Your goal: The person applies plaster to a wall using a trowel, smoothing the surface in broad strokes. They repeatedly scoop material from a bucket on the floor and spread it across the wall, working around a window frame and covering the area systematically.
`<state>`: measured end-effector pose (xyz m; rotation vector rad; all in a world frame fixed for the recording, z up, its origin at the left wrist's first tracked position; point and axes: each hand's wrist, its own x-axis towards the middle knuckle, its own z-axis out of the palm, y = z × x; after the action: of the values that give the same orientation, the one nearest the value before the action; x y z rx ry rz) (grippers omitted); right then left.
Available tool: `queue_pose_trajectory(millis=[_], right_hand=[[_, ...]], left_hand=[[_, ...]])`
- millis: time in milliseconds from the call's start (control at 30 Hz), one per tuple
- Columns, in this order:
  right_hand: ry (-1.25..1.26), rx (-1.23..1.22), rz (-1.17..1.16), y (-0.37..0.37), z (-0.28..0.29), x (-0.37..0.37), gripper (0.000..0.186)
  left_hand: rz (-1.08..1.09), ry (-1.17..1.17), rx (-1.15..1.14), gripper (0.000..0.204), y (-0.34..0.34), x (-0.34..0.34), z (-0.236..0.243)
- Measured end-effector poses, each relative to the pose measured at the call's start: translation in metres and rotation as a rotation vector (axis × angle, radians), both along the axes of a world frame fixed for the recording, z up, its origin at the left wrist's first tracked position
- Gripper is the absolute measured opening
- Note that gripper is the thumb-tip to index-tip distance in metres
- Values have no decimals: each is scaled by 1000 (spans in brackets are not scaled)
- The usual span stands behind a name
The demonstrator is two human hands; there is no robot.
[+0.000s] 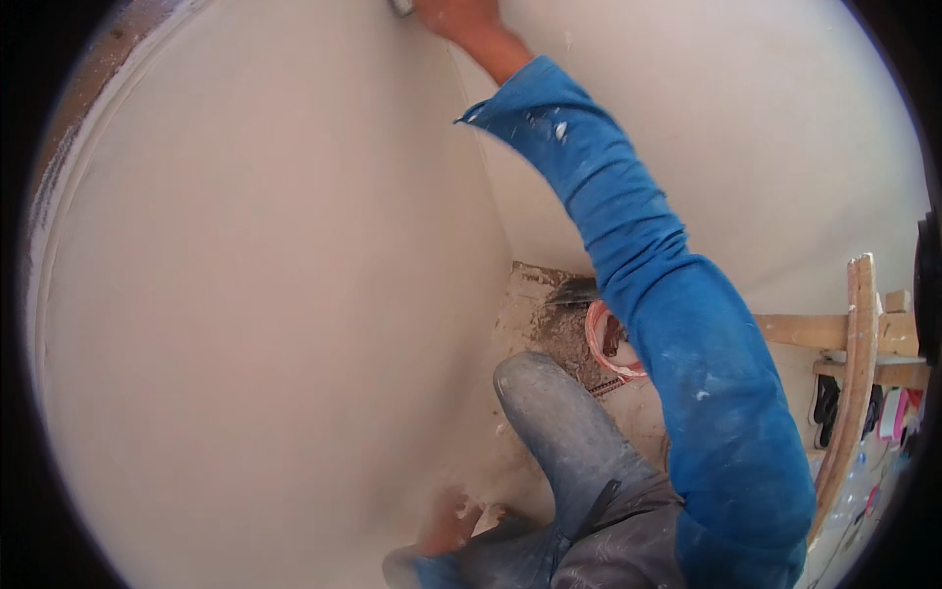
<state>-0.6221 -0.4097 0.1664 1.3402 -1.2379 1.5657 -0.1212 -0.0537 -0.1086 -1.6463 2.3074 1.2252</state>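
Note:
My right arm, in a blue sleeve (pixel 638 236) spotted with white, stretches up to the pale wall (pixel 265 275) near its inner corner. At the upper edge my right hand (pixel 463 18) is closed on a small grey-and-white object (pixel 401 6), mostly cut off by the frame. Low down, close to the wall and beside my bent knee, is my left hand (pixel 451 522). Its fingers are blurred and partly hidden, with whitish smears about them. Dusty grey trousers (pixel 535 393) cover my legs.
A bucket with a reddish rim (pixel 593 344) stands on the dirty, debris-strewn floor (pixel 535 309), partly behind my right arm. At the right is a wooden frame (pixel 859 373) with a crosspiece. Dark footwear (pixel 824 410) and coloured items lie beyond it.

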Motion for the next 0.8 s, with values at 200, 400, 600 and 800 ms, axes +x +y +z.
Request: queue_pose_trajectory(millis=[200,400,600,800], right_hand=[[0,797,-48,102,-250,61,40],[52,84,43,69,-127,4,40],[22,39,42,35,-121,58,43],[-362,659,331,129,-271,81,43]], left_hand=[[12,48,77,58,11,-12,8],[-4,-34,126,59,-3,-21,6],[54,-30,144,59,0,-13,0],[48,-48,85,58,11,-7,-4]])
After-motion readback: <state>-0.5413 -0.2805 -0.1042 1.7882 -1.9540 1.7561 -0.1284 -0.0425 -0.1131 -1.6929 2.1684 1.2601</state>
